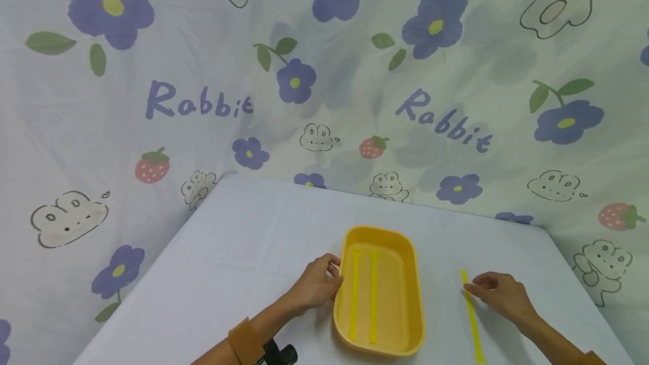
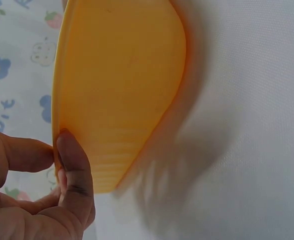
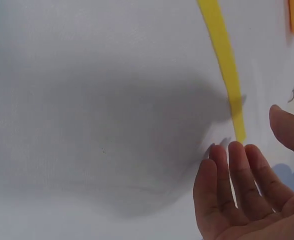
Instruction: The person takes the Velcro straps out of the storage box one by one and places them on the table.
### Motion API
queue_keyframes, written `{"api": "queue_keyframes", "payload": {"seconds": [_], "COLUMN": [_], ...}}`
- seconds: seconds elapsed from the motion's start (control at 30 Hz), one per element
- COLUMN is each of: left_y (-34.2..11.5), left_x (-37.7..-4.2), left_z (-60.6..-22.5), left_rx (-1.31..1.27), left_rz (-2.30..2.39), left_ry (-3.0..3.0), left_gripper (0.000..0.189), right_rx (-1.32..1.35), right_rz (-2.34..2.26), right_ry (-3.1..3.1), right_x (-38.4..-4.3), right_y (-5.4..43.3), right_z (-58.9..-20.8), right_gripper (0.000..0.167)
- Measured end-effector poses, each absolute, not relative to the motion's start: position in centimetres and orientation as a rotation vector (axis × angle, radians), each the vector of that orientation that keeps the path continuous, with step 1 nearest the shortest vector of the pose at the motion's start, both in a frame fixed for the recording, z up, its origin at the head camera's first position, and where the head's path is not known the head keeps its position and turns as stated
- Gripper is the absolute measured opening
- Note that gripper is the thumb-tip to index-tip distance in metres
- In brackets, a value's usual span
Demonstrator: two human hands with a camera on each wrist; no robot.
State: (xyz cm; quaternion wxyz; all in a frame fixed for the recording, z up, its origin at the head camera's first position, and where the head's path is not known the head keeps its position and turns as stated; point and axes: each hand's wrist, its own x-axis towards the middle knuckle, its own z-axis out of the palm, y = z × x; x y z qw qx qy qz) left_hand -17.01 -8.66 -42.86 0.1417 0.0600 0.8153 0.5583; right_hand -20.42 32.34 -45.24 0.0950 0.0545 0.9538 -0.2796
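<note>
My left hand [image 1: 318,281] pinches the left rim of a yellow-orange plastic tray [image 1: 413,297] between thumb and fingers. In the left wrist view the hand [image 2: 62,195] grips the edge of the tray [image 2: 122,65], whose outer wall faces the camera. Inside the tray lie two long, flat yellow strips, a left strip [image 1: 355,294] and a right strip [image 1: 373,297], roughly parallel. A third yellow strip [image 1: 472,320] lies to the right of the tray. My right hand [image 1: 502,296] hovers at its far end; in the right wrist view, thumb and fingers [image 3: 242,175] are apart beside the strip [image 3: 227,65].
A white cloth-covered table [image 1: 243,230] carries everything. Behind it hangs a pale curtain [image 1: 345,72] printed with flowers, rabbits and strawberries. A black device [image 1: 280,352] shows beside my left sleeve [image 1: 245,341].
</note>
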Motion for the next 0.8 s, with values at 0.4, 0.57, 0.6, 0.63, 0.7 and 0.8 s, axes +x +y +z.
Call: {"api": "queue_keyframes", "payload": {"seconds": [0.4,0.57,0.6,0.63,0.7,0.8], "left_y": [-8.7,-8.7,-8.7,-8.6,-8.6,-8.6], "left_x": [-17.1,-17.2,-17.2,-17.2,-17.2,-17.3], "left_z": [-43.0,-43.2,-43.3,-43.3,-43.3,-43.3], "left_rx": [0.162,0.155,0.158,0.159,0.164,0.170], "left_rz": [1.619,1.625,1.630,1.632,1.637,1.641], "left_ry": [2.344,2.324,2.324,2.325,2.329,2.334], "left_gripper": [0.031,0.031,0.031,0.031,0.031,0.031], "right_rx": [0.042,0.005,0.002,-0.009,-0.028,-0.046], "right_rz": [-0.823,-0.855,-0.861,-0.867,-0.880,-0.901], "right_ry": [2.909,2.894,2.892,2.892,2.893,2.892], "right_x": [-20.6,-20.4,-20.3,-20.4,-20.4,-20.5], "right_y": [30.7,29.3,29.0,28.7,28.2,27.5], "right_z": [-43.4,-42.7,-42.6,-42.4,-42.2,-42.0], "right_gripper": [0.066,0.066,0.065,0.065,0.065,0.065]}}
